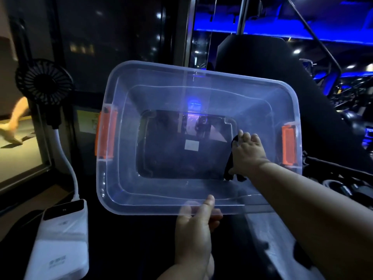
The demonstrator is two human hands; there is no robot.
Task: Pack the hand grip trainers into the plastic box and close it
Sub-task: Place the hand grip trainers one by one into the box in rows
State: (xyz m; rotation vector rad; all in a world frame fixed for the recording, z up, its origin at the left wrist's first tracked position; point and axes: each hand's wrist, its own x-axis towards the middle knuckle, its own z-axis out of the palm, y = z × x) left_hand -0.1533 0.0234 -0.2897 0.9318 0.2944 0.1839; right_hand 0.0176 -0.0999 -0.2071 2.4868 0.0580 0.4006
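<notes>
Item: grip trainer (229,168), black. Your right hand (247,152) fingers (242,136) curl round it inside the plastic box (201,74), at its right end. The trainer's long axis runs toward you, with the box floor just beneath. Your left hand (193,229) pinches the near rim.

A clear plastic box (125,158) is seen lidless and tilted, its opening turned toward the camera. An orange left latch (106,136) and right latch (289,145) are fitted at its short ends. A black hand grip trainer (229,168) is held inside the box, by the right edge of its floor.
</notes>
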